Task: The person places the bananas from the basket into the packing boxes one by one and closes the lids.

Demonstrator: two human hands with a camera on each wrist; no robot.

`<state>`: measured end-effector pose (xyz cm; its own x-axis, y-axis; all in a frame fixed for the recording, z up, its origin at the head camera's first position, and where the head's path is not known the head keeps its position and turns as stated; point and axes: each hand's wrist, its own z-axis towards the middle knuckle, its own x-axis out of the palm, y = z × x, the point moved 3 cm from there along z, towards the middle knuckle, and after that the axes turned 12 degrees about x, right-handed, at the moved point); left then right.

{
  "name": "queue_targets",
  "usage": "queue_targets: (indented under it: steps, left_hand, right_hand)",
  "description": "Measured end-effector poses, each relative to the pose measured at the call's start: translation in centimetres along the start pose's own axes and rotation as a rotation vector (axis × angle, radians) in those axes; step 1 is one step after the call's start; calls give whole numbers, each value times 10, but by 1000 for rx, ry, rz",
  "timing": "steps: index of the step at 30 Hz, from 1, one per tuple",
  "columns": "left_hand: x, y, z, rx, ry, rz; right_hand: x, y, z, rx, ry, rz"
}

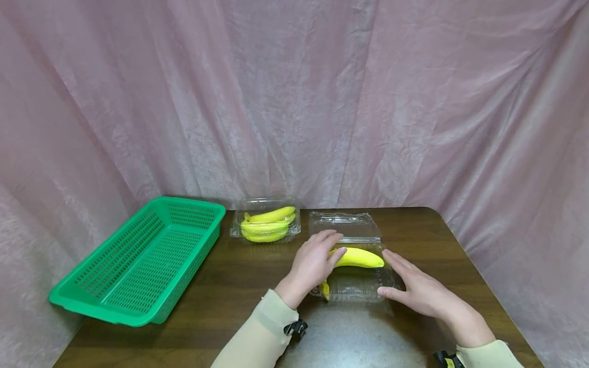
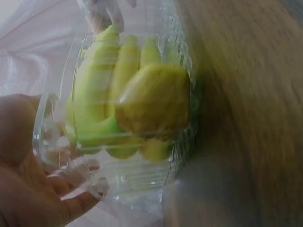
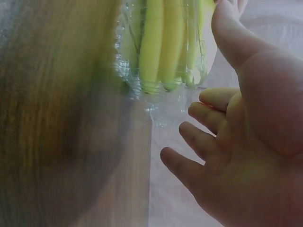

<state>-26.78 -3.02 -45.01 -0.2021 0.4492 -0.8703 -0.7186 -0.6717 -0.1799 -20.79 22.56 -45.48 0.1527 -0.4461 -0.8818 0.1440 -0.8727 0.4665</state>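
A yellow banana bunch (image 1: 359,257) lies in a clear plastic clamshell box (image 1: 349,291), whose lid (image 1: 342,225) stands folded back behind it. The brown stem end (image 2: 156,99) faces the left side. My left hand (image 1: 313,260) is at the box's left side, its thumb overlapping the bunch's left end in the head view and its fingers extended toward the back. My right hand (image 1: 421,289) is spread at the right side, fingertips near the banana tip, thumb near the box's front right corner. Several bananas (image 3: 163,42) show through the plastic in the right wrist view.
Behind and to the left stands a second clear box (image 1: 234,227) with bananas (image 1: 267,227) in it. A green perforated basket (image 1: 184,260) occupies the left of the brown wooden table (image 1: 248,286). Pink curtains (image 1: 294,102) hang along the back edge.
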Motion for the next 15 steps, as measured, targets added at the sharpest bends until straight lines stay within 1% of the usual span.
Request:
queue_targets:
  steps: [5,8,11,15]
  left_hand:
    - [-3,9,-4,-78,-39,4]
    - [-4,14,-6,-114,-60,9]
    - [-6,19,-8,-148,-79,5]
    - [-7,25,-10,-191,-69,-13]
  right_hand:
    - [-7,0,5,26,-41,-11]
    - [-11,0,11,39,-72,-26]
    - [-12,-3,17,61,-86,-42]
    - [-13,-10,27,85,-101,-47]
